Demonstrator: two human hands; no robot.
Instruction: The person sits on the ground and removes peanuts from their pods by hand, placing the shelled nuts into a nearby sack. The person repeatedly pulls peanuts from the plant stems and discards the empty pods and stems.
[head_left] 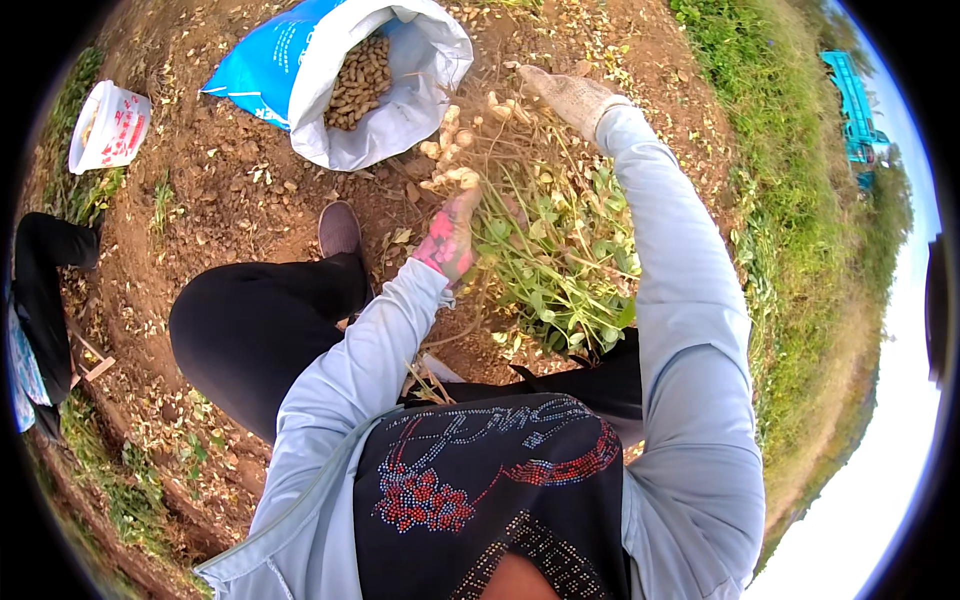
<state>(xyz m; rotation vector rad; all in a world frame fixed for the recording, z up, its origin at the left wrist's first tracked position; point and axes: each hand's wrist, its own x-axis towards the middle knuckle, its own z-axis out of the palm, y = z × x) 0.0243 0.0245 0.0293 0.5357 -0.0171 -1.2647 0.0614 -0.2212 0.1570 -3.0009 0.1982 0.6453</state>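
My left hand (452,232), in a pink floral glove, is closed at the root end of a bundle of peanut plants (555,260). Green stems and leaves spread from it over my lap. Pale peanuts (450,145) cluster just beyond its fingertips, and more hang among the thin roots. Above the roots reaches my right hand (575,98), in a beige knit glove, its fingers drawn together and pointing left. Whatever its fingertips hold is too small to make out. Beyond my hands lies a white-lined blue sack (420,120), its mouth toward me, with a heap of peanuts (360,85) inside.
A white bucket (112,128) with red writing stands at far left. Another person's dark-clad leg (50,260) shows at the left edge. Brown soil (240,215) is littered with dry leaves. Grass (800,230) borders the right, with a turquoise vehicle (852,105) beyond.
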